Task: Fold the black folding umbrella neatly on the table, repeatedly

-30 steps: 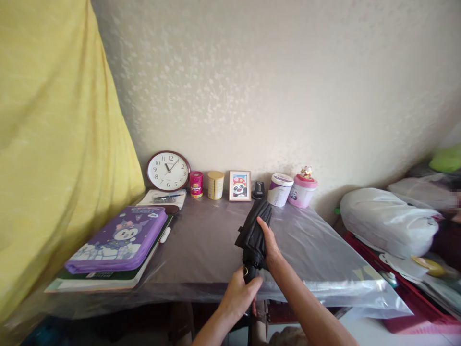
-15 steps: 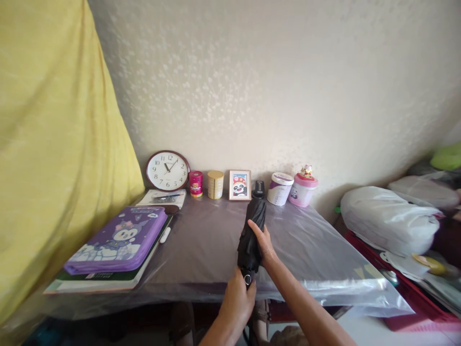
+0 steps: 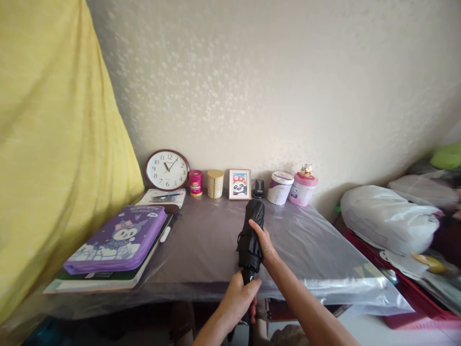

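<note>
A folded black umbrella (image 3: 251, 240) points away from me over the front part of the table (image 3: 201, 240). My left hand (image 3: 240, 295) is wrapped round its handle, near the table's front edge. Higher up, my right hand (image 3: 264, 242) grips the folded cloth from the right side, thumb lying along the top. The fingers of my right hand are mostly hidden behind the umbrella. Beyond the umbrella's tip stand a picture frame (image 3: 239, 184) with a panda and a small black object (image 3: 259, 189).
At the left lie a purple zip case (image 3: 118, 238) on a green book, and a round clock (image 3: 167, 169). Along the wall stand a pink tin (image 3: 196, 183), a yellow tin (image 3: 215, 184) and two tubs (image 3: 280, 188). White plastic bags (image 3: 389, 218) lie at the right.
The umbrella has turned slightly about its length, its handle button shifting to the right. My left hand has rolled and slid a little down the handle. My right hand keeps its grip.
</note>
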Available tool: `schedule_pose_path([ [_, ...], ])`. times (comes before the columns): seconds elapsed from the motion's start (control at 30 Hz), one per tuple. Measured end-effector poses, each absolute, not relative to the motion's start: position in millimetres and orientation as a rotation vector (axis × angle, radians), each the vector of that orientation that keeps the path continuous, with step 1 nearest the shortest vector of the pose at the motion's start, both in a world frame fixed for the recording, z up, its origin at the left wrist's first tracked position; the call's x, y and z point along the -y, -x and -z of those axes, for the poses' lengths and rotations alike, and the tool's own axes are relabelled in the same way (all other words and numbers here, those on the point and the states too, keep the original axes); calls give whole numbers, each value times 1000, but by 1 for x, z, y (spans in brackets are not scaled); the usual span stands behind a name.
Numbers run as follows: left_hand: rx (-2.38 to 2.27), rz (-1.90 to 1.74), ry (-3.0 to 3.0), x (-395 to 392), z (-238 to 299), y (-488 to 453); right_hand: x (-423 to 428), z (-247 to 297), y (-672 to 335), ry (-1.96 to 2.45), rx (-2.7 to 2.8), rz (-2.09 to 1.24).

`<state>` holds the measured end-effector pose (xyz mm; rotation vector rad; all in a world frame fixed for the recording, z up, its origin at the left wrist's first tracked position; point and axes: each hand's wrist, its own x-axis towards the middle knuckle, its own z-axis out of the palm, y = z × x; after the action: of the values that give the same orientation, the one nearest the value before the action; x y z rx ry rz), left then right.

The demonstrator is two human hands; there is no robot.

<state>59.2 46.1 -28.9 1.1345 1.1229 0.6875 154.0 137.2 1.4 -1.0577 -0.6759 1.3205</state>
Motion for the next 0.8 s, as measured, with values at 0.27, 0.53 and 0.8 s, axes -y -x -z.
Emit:
schedule_pose_path([
  [0.27,-1291,-740,-1211,-51,33,-51,-138,2,-150,1072,658,-1254],
  [0.53,-1016,-729,-1114,-47,26,-52,-140,2,-156,1064,678,-1347],
  [0.8,-1568,-818,-1603,-49,50,-51,-142,12,-149,1128,695,-1163],
])
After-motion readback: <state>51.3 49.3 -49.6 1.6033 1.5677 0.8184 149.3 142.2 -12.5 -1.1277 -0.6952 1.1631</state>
